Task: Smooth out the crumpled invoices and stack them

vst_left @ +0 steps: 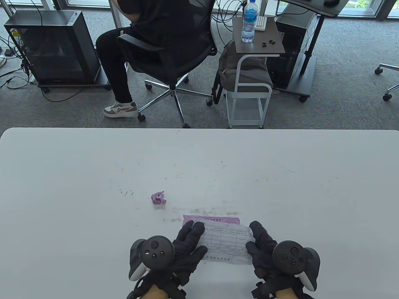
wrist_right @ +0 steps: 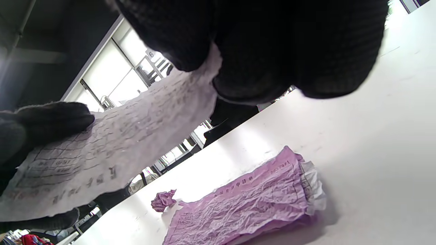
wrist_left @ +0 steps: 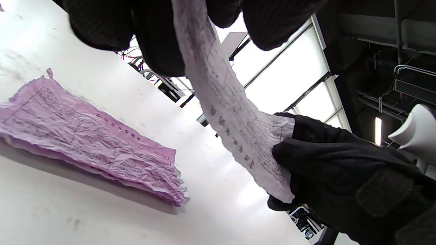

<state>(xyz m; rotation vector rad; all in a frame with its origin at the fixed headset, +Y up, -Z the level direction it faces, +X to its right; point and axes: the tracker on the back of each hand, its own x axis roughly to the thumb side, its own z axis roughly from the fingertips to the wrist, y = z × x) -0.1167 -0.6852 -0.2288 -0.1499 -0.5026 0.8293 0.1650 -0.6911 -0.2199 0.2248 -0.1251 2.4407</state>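
Nearest the table camera, at the bottom edge, sat both gloved hands, each with a tracker on its back. The left hand [vst_left: 184, 249] and the right hand [vst_left: 263, 247] held a pale invoice [vst_left: 226, 243] between them, stretched flat and lifted clear of the white surface [vst_left: 78, 187]. Left fingers [wrist_left: 156, 37] were clamped on one short edge of the sheet, right fingers [wrist_right: 252, 58] on the other; in both wrist views the paper ran up between thumb and fingers. Its print was a ruled form, too small to read.

Wrists and forearms were cut off by the frame. The held sheet hid most of the purple stack [vst_left: 212, 219] in the table view, leaving only its far strip; the wrist views showed it whole, several wrinkled purple sheets lying flat, with a white sheet edge showing at one end. How many sheets, could not tell.

A crumpled purple ball [vst_left: 158, 198] lay on the surface, up and left of the stack, apart from it.

No containers on the surface. Wide bare surface lay left, right and beyond the papers, faintly flecked with marks.

Beyond the far edge: a seated person [vst_left: 124, 56] in an office chair, face out of frame, a small side table and a water bottle [vst_left: 248, 21] on it.
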